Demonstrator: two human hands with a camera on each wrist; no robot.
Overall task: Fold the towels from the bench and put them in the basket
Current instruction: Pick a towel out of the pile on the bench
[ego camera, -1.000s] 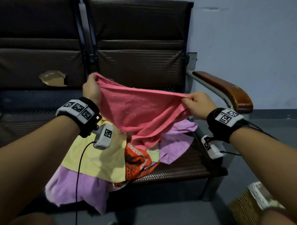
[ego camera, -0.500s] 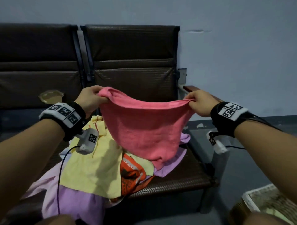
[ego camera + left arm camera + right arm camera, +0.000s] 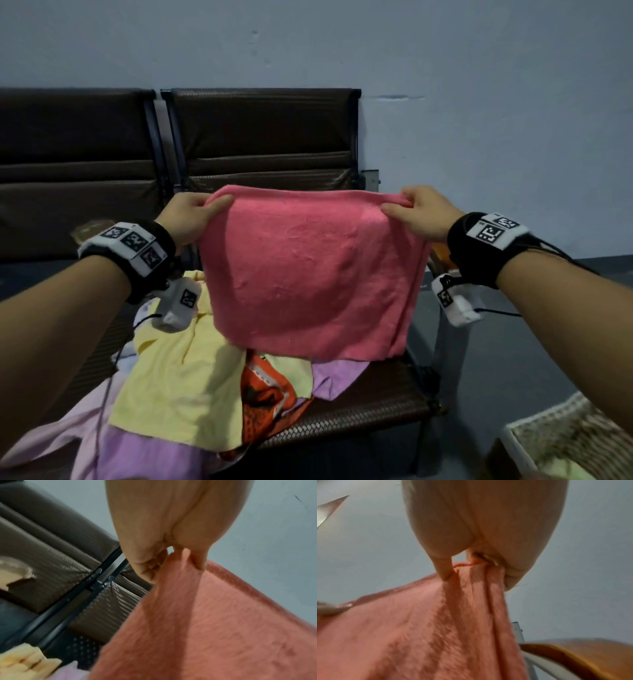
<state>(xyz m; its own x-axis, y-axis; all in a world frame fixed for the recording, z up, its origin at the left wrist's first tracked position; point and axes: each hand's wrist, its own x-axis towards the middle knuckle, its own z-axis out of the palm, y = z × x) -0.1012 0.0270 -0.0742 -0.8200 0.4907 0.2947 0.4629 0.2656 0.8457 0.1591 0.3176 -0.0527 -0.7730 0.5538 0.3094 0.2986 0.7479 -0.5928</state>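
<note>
Hanging pink towel (image 3: 308, 274) hides bench (image 3: 359, 411) — basket (image 3: 548, 431) right

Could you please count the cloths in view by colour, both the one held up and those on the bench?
Pink towel, held up by the left hand and right hand: 1
Yellow cloth: 1
Orange patterned cloth: 1
Purple cloths, near the bench's front edge and under the pink one; one cloth or two, cannot tell: at least 1
Total: at least 4
</note>
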